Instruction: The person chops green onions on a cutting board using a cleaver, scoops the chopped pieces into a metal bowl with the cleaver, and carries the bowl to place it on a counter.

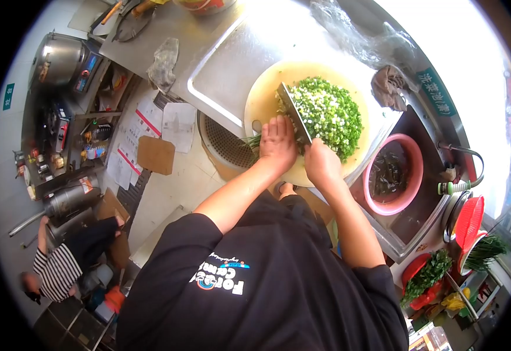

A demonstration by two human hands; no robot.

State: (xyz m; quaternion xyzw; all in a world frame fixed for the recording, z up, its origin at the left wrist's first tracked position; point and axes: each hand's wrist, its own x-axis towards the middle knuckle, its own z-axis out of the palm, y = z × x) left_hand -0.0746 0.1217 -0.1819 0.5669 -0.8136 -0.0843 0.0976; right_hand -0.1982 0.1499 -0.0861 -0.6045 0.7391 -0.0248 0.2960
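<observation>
My right hand (324, 162) is closed round the handle of a cleaver (293, 111); its blade stands upright on a round, yellowish cutting board (261, 88). Close beside the blade, my left hand (277, 143) presses down on a bunch of green onions (252, 141). Their dark green ends poke out to the left of the palm, while the rest is hidden under the hand. On the blade's right side lies a large heap of chopped green onions (331, 114), white and green bits mixed.
A pink basin (417, 175) of water with dark items stands in the sink (410, 234) at right. A brown cloth (389, 88) and clear plastic bags (355, 38) lie beyond the board. A perforated metal drum (226, 143) is at left. Another person (62, 266) bends at lower left.
</observation>
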